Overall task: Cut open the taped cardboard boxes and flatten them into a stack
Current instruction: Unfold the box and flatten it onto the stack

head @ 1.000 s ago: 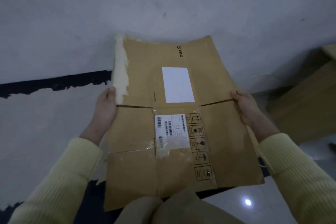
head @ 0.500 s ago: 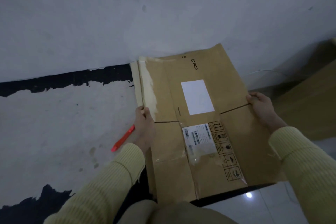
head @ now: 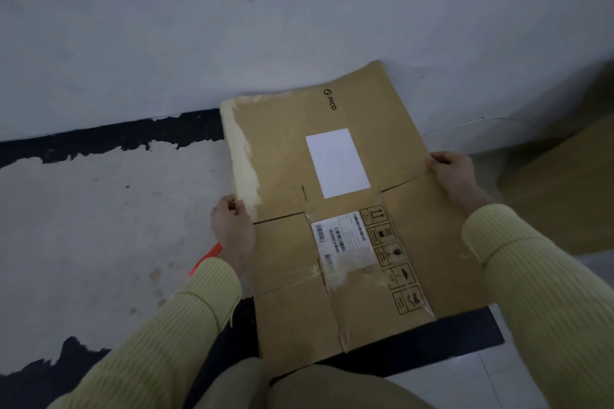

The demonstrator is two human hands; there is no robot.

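Apparently, left hand (head: 232,232), right hand (head: 456,179) gripping box (head: 285,156) edges

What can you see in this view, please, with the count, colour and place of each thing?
flattened brown cardboard box: 1, brown, centre, held by its side edges
blank white rectangular label: 1, white, box's far half
barcoded shipping label: 1, white, box's near half
column of printed handling symbols: 1, black, right of the shipping label
slim orange-red tool: 1, on the floor, partly hidden behind the left wrist
further brown cardboard: count unclear, right edge
black floor patches: several, left and under the box
ribbed yellow sleeves: 2, lower corners
left hand: 1, grips the box's left edge
right hand: 1, grips the box's right edge
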